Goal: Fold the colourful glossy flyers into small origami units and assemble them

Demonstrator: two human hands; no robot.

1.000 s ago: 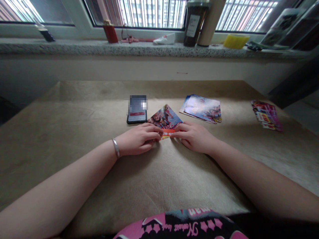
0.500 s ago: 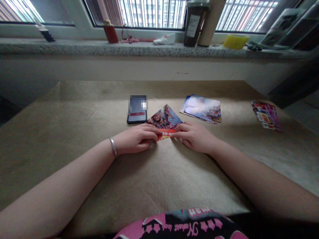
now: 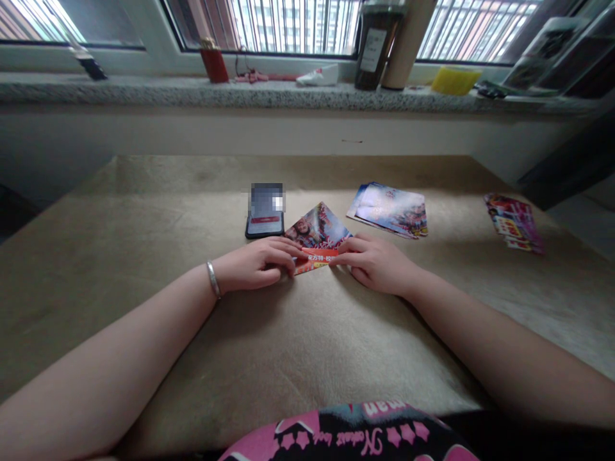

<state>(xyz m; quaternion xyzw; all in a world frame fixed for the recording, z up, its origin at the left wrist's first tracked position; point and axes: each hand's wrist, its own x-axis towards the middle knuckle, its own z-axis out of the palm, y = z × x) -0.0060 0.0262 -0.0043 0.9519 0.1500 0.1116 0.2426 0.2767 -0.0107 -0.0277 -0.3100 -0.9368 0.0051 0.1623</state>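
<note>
Together, the left hand (image 3: 254,264) and right hand (image 3: 377,262), both loosely open, rest on a folded printed paper (image 3: 323,230) on the bench (image 3: 307,349), beside a phone (image 3: 265,218).

You have a dark jar (image 3: 369,67) with a white label, upright on the speckled windowsill (image 3: 144,95); it serves as landmark. Just right of the jar you see a tan cylinder (image 3: 402,54), upright; farther right, a yellow item (image 3: 455,81). Left of the jar, in outward order, you find a small white item (image 3: 317,76), a pink item (image 3: 250,77), a red container (image 3: 214,65) and, well apart, a dark-ended item (image 3: 90,67), tilted. Below the jar, your wall bears a short reddish mark (image 3: 352,141). Nearer you than the jar, and to its left, a phone (image 3: 265,226) lies screen-up on the bench (image 3: 144,205), its display partly pixelated.
</note>
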